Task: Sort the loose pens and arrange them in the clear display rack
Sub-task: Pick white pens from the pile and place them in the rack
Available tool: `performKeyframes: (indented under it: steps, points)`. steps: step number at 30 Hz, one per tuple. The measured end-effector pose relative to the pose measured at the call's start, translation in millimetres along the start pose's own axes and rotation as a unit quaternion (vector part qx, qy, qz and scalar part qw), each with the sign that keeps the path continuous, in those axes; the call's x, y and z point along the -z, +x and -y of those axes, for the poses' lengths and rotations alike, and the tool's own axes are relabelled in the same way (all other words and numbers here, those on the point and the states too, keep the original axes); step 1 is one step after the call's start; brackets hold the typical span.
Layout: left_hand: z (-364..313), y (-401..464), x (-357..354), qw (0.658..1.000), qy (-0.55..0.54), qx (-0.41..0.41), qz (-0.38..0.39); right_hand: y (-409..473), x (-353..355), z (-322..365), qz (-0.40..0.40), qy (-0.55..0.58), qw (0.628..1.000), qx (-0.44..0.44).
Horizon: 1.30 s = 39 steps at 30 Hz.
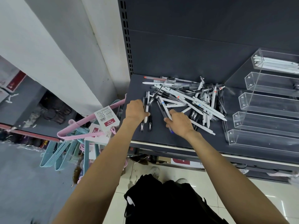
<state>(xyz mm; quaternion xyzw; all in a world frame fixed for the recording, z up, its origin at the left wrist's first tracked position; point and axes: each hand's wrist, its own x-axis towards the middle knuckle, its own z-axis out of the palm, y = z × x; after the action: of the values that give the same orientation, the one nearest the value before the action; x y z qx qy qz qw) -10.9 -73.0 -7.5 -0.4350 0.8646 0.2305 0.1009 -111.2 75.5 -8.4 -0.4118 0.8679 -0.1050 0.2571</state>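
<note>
Both hands among pen pile (186, 97): I log left hand (135, 110) gripping several, right hand (178, 122) pinching one. Display rack (258, 102) beside pile: top slot filled, others nearly bare.

A dark grey metal shelf (145, 136) with a pale front edge is backed by a dark panel (194, 38) and a slotted upright (127, 46). To the left, a white wall column (64, 46) is seen. Glossy cream floor tiles (242, 191) lie below. Pink and pale blue plastic hangers (64, 147) with white and red labels are hung beside the shelf.
</note>
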Motion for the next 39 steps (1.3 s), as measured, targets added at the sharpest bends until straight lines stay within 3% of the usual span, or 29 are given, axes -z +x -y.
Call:
performKeyframes:
  steps: [5,13,19,24,27,31,34,39]
  points:
    - [-8.6,2.9,1.7,0.999,-0.021,0.018,0.027,-3.1,-0.5,1.3,-0.007,0.007,1.0,-0.004]
    - [16.7,4.6,-2.0,0.974,-0.212,0.023,0.075,-14.1,-5.9,8.8,-0.008,0.157,0.987,-0.043]
    - [19.5,5.9,-9.5,0.952,-0.299,0.028,0.052,-20.8,-4.2,15.2,-0.016,0.217,0.975,-0.056]
    - [18.9,2.4,-7.6,0.951,-0.304,0.033,0.04,-20.1,-0.3,17.7,-0.021,0.293,0.954,-0.057]
    - [18.7,-9.2,-7.5,0.899,-0.437,0.04,0.017,-19.6,6.0,20.7,-0.032,0.394,0.917,-0.057]
    - [-0.8,-36.7,-8.6,0.76,-0.649,0.044,0.017,-20.7,15.5,29.1,-0.043,0.482,0.873,-0.055]
    - [-22.9,-52.4,-14.1,0.717,-0.695,0.043,0.037,-21.8,18.4,35.5,-0.072,0.495,0.865,-0.052]
    - [-53.4,-68.1,-17.0,0.651,-0.758,0.037,0.029,-25.3,22.6,34.6,-0.118,0.444,0.886,-0.058]
